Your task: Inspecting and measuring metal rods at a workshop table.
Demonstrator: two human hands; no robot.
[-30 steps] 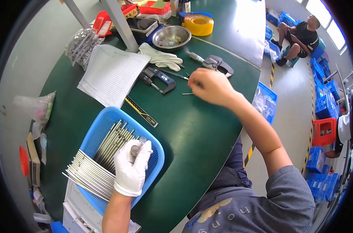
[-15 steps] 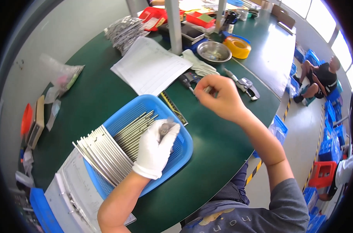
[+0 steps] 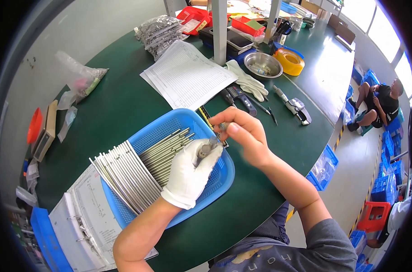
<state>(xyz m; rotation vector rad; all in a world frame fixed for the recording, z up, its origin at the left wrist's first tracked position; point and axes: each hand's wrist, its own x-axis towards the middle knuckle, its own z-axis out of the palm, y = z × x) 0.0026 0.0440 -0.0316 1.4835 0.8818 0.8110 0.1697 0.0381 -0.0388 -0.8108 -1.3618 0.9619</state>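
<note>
Steel rod (image 3: pixel 205 149) is sitting gripped in the gloved left hand (image 3: pixel 192 174) over the blue basket (image 3: pixel 224 174), which is lying near the bench's (image 3: pixel 120 102) near edge. The bare right hand (image 3: pixel 242 136) is pinching a small metal piece (image 3: pixel 223 126) just above the rod's tip. More rods (image 3: pixel 138 167) are filling the basket. Behind, calipers (image 3: pixel 237 96), a spare white glove (image 3: pixel 249 83) and paper sheets (image 3: pixel 188 75) are crowding the bench's middle.

green table (image 3: pixel 124 99) | blue basket (image 3: pixel 169 129) | paper sheets (image 3: pixel 188 75) | binder (image 3: pixel 85 217)
</note>
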